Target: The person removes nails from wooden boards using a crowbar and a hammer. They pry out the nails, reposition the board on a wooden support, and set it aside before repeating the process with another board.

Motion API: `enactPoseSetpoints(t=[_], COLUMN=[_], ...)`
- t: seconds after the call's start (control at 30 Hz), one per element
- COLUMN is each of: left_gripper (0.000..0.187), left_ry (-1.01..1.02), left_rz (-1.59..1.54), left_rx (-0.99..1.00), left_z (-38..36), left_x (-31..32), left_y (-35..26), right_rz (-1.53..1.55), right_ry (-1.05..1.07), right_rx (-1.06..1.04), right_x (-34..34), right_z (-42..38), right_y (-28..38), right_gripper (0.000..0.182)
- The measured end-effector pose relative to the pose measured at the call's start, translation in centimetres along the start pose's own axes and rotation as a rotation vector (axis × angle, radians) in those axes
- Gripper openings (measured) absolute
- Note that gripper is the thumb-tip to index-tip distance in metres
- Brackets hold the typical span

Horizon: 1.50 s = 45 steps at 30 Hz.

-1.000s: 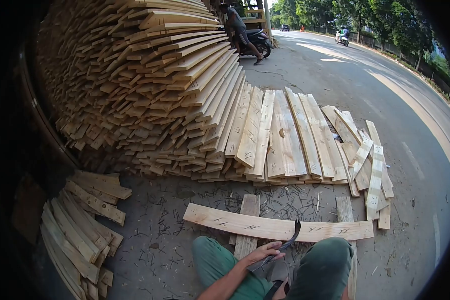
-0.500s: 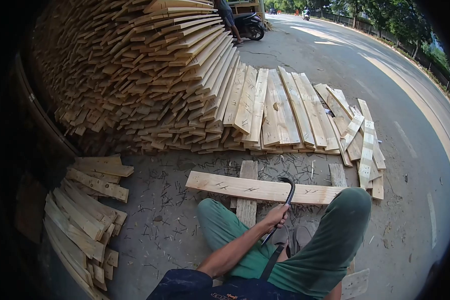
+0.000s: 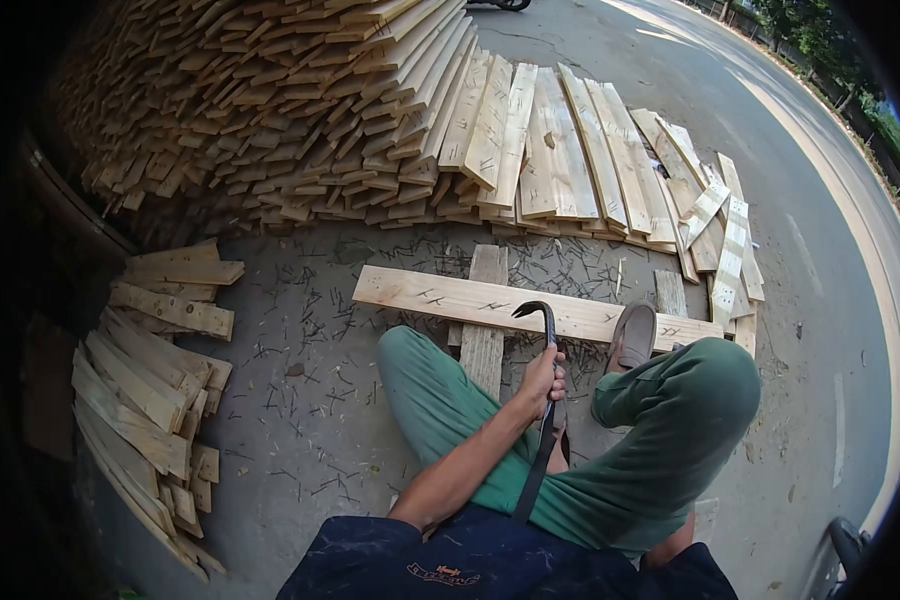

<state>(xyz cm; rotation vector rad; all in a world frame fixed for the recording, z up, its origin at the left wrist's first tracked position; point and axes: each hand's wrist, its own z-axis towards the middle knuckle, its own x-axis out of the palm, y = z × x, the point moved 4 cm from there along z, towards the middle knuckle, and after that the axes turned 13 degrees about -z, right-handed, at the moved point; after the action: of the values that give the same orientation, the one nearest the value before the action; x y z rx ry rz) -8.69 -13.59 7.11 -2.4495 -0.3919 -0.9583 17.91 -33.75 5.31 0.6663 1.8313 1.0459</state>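
Note:
My left hand (image 3: 542,380) is wrapped around the shaft of a black crowbar (image 3: 549,330). The bar's hooked end curves to the left and overlaps the near edge of a long wooden plank (image 3: 410,287) in this view. Bent nails show along the top of that plank, which lies across a weathered wooden block (image 3: 483,362). At the plank's right part, a shoe (image 3: 633,338) of mine overlaps it. My right forearm (image 3: 669,540) goes down behind my right knee, and the hand itself is hidden.
Loose nails (image 3: 315,350) litter the pavement around the plank. A tall stack of boards (image 3: 270,110) rises at the back left, with nail-studded boards (image 3: 560,150) leaning along it. More boards (image 3: 150,390) fan out at left. The road (image 3: 820,200) runs along the right.
My left hand has moved slightly up with the crowbar, whose hook now points left. One foot has moved forward to the plank. The view has tilted down.

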Motion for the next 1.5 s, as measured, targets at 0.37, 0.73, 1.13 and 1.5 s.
enactPoseSetpoints(t=[0.37, 0.73, 1.13, 1.5], left_gripper=[0.036, 0.038, 0.038, 0.038], left_ry=[-0.103, -0.124, -0.176, -0.074], left_rz=[-0.001, -0.094, -0.225, -0.24], left_rx=[0.118, 0.094, 0.045, 0.085], left_z=[2.5, 3.3, 4.1, 4.0], left_x=[1.3, 0.4, 0.7, 0.7], left_y=[-1.3, -3.5, -2.4, -3.2], right_rz=[-0.073, -0.154, -0.42, -0.2], right_ry=[0.542, 0.815, 0.664, 0.618], right_rx=[-0.222, -0.238, -1.06, -0.347], right_x=[13.5, 24.2, 28.3, 23.9], right_z=[5.9, 3.4, 0.7, 4.5], right_y=[12.7, 15.2, 14.0, 18.4], right_gripper=[0.041, 0.046, 0.031, 0.033])
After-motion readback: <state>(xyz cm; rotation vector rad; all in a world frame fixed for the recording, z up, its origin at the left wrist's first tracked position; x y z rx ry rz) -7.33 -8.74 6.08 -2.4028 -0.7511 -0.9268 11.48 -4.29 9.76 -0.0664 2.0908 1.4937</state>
